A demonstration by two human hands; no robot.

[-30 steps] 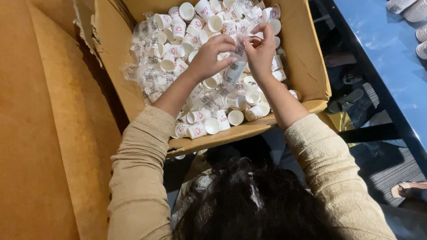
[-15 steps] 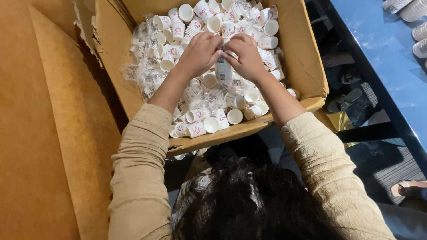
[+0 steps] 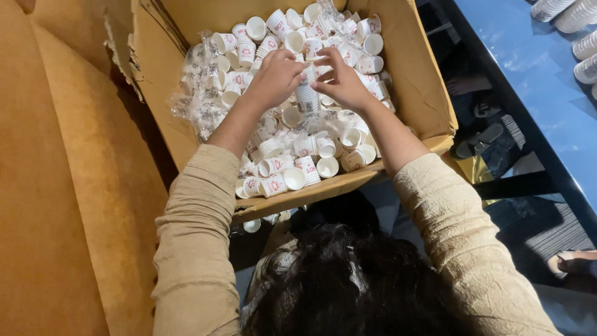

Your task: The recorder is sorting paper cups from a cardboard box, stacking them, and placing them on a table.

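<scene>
Inside the open cardboard box (image 3: 429, 93), both hands meet over a heap of small white paper cups (image 3: 292, 162) w/ red print. Left hand (image 3: 278, 74) and right hand (image 3: 341, 79) are each pinched on the top of one nested stack of cups (image 3: 306, 96), which stands roughly upright between them, its lower end down among the loose cups near the box centre. Both grips closed on that stack; fingertips nearly touch across it.

Doing it well, as a judgement: keep the stack vertical, press straight along its axis so the cups seat evenly, and hold light, since thin paper rims likely dent under a hard squeeze. A tilted stack would probably shed cups back into the heap.

Surroundings: crumpled clear plastic wrap (image 3: 202, 93) lies along the box's left inner wall, partly over cups; more wrap shows at the far side. The near box edge is torn and sagging, one stray cup (image 3: 252, 225) sits just below it. Tan upholstered seat (image 3: 56, 186) to the left; blue counter (image 3: 535, 68) to the right, w/ more cup stacks (image 3: 572, 12) at its far corner. Sandals (image 3: 482, 137) lie on the floor below.

In the way: loose cups crowd the stack's base, wrap could snag fingers, and the person's own head (image 3: 348, 286) hides the nearest part of the scene.
</scene>
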